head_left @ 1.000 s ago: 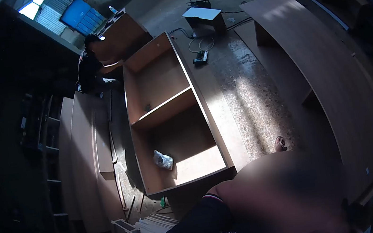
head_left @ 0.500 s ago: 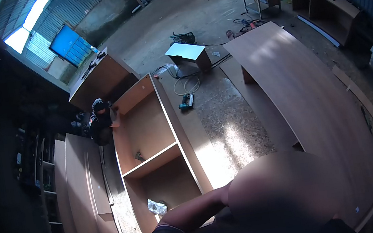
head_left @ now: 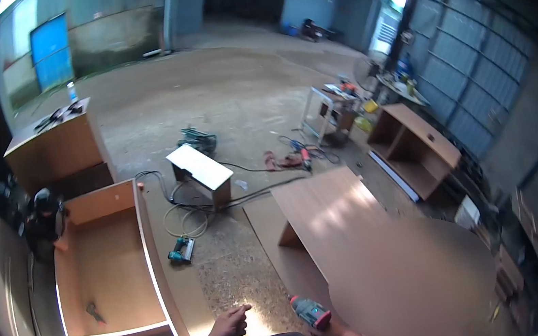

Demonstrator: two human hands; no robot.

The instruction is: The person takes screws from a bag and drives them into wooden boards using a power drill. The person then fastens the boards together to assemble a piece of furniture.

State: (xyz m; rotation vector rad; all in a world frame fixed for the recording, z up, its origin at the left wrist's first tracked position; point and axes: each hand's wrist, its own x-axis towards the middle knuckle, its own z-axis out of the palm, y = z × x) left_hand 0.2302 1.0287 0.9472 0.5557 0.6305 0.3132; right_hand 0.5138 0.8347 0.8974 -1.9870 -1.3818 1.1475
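Note:
Low in the middle of the view, my right hand is wrapped around a teal and red power drill. The drill is beside the near edge of a large brown cabinet lying on its side. To the left, my left hand is held in the air over the speckled floor, fingers curled together with thumb and index close. Whether anything small is between them I cannot make out. An open wooden cabinet frame lies left of that hand, with a dark hand tool inside it.
Another person crouches at the frame's far left side. A teal nail gun and hose lie on the floor near a small white-topped unit. Cables cross the floor. Farther right stand a tool table and a two-compartment cabinet.
The view has swung up and to the right. Both my hands and the drill now show; before, a bent arm and shirt filled the bottom. The other person stays at the cabinet frame.

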